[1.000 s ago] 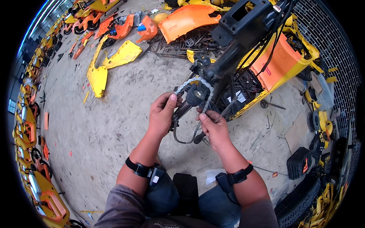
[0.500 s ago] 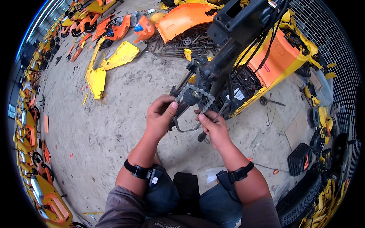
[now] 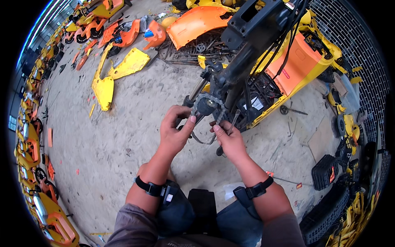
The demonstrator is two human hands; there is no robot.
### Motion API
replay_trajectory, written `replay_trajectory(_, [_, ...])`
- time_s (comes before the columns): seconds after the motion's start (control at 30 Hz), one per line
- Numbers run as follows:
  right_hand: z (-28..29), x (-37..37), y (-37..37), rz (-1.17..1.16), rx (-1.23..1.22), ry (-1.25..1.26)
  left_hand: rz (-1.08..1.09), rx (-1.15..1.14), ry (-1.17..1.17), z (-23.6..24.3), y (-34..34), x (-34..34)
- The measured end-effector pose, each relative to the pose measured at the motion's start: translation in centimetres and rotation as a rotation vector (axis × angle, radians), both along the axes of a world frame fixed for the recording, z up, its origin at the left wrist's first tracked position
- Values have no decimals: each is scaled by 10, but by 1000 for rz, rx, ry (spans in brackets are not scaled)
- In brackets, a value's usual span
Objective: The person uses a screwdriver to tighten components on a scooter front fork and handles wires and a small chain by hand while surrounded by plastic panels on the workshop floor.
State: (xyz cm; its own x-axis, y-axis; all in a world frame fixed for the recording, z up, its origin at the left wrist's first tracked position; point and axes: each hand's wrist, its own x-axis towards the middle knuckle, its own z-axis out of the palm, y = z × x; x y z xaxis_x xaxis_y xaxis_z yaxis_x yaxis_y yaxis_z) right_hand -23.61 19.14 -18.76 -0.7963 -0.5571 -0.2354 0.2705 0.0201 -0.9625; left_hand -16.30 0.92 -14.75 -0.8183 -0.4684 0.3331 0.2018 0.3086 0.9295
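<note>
A dark chain point(image 3: 202, 142) loops over a round black end point(image 3: 205, 108) of the scooter's front fork and hangs in a slack curve below it. My left hand point(image 3: 176, 127) is closed on the chain's left side, thumb on top. On the right side, my right hand point(image 3: 229, 138) pinches the chain between thumb and fingers. That same hand also holds a screwdriver point(image 3: 235, 118), its thin shaft pointing up and its dark handle showing below the palm. Behind the hands rises the thick black steering column point(image 3: 240, 66), tilted up to the right.
The scooter's yellow and orange body point(image 3: 294, 61) lies behind on the right, with black cables near it. Yellow panels point(image 3: 103, 88) and a large orange panel point(image 3: 197, 24) lie on the floor ahead. Black baskets point(image 3: 325, 172) stand at right; scooters point(image 3: 53, 214) line the left.
The chain around the round end has shifted slightly left and down. My right hand has moved a little, and the screwdriver's shaft now stands more upright. Both hands keep their grip.
</note>
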Motion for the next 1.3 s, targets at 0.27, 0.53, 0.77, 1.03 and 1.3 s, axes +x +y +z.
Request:
replay_trajectory(0.27, [-12, -18, -2, -113, 53, 40, -38, 48, 14, -2, 1, -1])
replay_trajectory(0.53, [-7, -18, -14, -109, 85, 59, -50, 71, 37, -10, 0, -4])
replay_trajectory(0.77, [-5, -8, -21, -21, 97, 58, -67, 183, -12, -14, 5, -6])
replay_trajectory(1.03, [-5, 18, -49, -143, 61, 2, 22, -58, 106, -14, 4, -3])
replay_trajectory(1.3, [-16, 11, -46, -148, -6, -47, 30, -54, 110, -10, 5, -6])
